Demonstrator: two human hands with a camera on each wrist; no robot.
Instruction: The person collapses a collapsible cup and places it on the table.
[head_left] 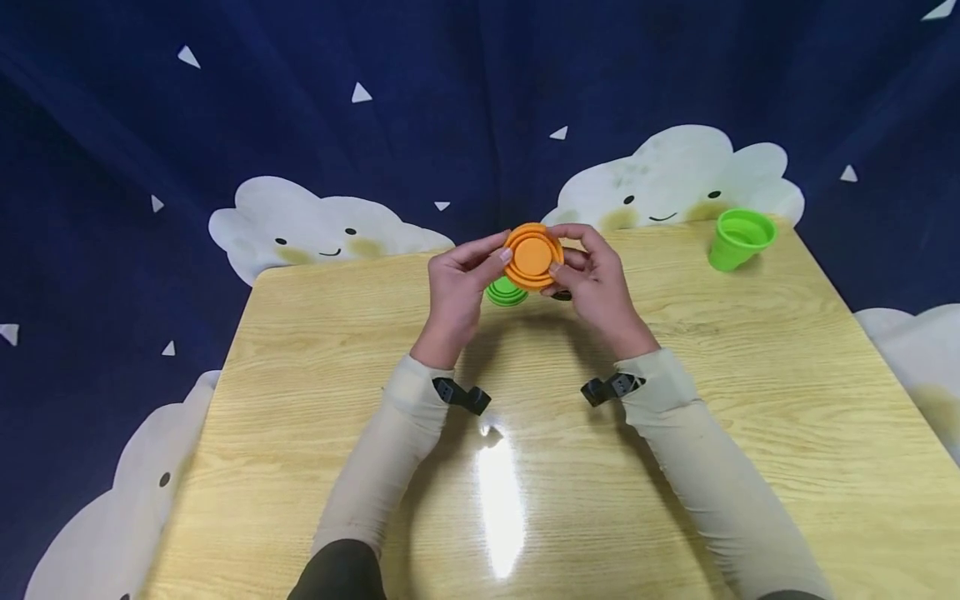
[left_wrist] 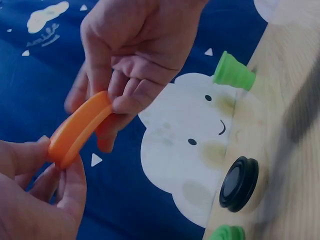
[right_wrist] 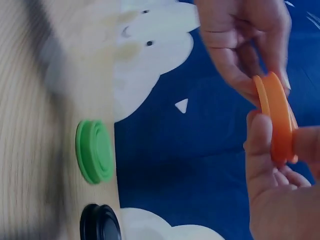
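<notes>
An orange collapsible cup [head_left: 533,257], folded flat into a ringed disc, is held up over the far part of the table. My left hand [head_left: 459,287] pinches its left edge, thumb on the near face. On the opposite edge, my right hand [head_left: 600,283] grips it between thumb and fingers. Both wrist views show the cup edge-on as a thick orange ring [left_wrist: 80,129]. Below it on the table lies a flattened green collapsible cup [right_wrist: 95,151], partly covered by the orange one in the head view. A flattened black one [left_wrist: 239,184] lies beside that.
An expanded green cup [head_left: 741,239] stands at the table's far right corner. The wooden table [head_left: 315,350] ends at a dark blue curtain [head_left: 450,100] with white clouds. A bright reflection lies on the tabletop between the forearms.
</notes>
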